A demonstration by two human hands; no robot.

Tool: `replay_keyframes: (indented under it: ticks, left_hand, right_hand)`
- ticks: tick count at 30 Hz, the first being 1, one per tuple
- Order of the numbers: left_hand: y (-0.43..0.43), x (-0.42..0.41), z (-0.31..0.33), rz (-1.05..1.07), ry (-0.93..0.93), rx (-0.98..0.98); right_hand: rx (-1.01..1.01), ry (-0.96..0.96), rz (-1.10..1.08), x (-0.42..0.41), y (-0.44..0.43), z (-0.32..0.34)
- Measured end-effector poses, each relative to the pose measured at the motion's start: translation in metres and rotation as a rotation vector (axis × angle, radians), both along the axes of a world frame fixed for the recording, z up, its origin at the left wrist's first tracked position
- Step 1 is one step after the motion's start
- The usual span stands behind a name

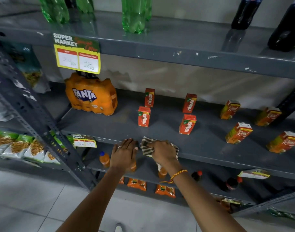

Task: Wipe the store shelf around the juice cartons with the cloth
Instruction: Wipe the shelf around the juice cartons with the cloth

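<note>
- The right hand (163, 150) is closed around a bunched striped cloth (147, 145) and presses it onto the front edge of the grey metal shelf (202, 148).
- The left hand (125, 152) lies open and flat, palm down, on that same front edge, just beside the cloth and holding nothing.
- 4 red Maaza cartons (144, 116) stand upright behind the hands in 2 pairs, well apart from the cloth.
- 4 orange Real cartons (238, 132) stand further right on the same shelf, each tilted in the wide-angle view.
- A wrapped Fanta pack (91, 96) sits at the shelf's left end, below a yellow price tag (78, 58) hanging from the shelf above.
- Green bottles (135, 14) and dark bottles (243, 14) stand on the upper shelf.
- A braided orange band (178, 174) circles the right wrist.
</note>
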State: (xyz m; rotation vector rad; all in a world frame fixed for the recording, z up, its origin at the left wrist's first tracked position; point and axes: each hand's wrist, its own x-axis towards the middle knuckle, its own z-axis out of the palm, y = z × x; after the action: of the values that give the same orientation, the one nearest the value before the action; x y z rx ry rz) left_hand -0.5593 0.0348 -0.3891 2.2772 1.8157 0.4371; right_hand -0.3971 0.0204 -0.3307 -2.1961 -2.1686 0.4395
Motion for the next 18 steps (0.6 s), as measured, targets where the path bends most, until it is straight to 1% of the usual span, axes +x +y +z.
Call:
replay_keyframes:
  ticks: [2,4,9,11,13,14,15,17,18]
  left_hand:
    - [0.003,-0.016,0.003,0.034,-0.006,0.009]
    - [0.010,-0.033,0.004,0.072,-0.045,0.040]
    - [0.040,-0.076,0.006,0.136,-0.140,0.118]
    - [0.053,-0.092,0.006,0.094,-0.131,0.132]
    - [0.064,-0.108,0.002,0.012,-0.096,0.127]
    - [0.069,-0.114,-0.002,-0.035,-0.073,0.120]
    - [0.072,-0.120,-0.007,-0.075,-0.059,0.116]
    - [0.077,-0.128,-0.014,-0.119,-0.049,0.120]
    - [0.079,-0.129,-0.015,-0.127,-0.049,0.126]
  right_hand:
    - [0.005,0.072,0.053,-0.024,0.004,0.004]
    - [0.056,0.155,0.060,-0.050,0.010,0.011]
    - [0.140,0.389,-0.086,-0.107,0.041,0.026]
    - [0.178,0.566,-0.168,-0.126,0.059,0.032]
    - [0.237,0.802,-0.259,-0.142,0.080,0.038]
    - [0.285,0.869,-0.324,-0.148,0.101,0.042]
    - [0.317,0.857,-0.408,-0.153,0.122,0.047]
    - [0.347,0.701,-0.588,-0.157,0.164,0.054]
    - [0.349,0.642,-0.621,-0.153,0.177,0.051]
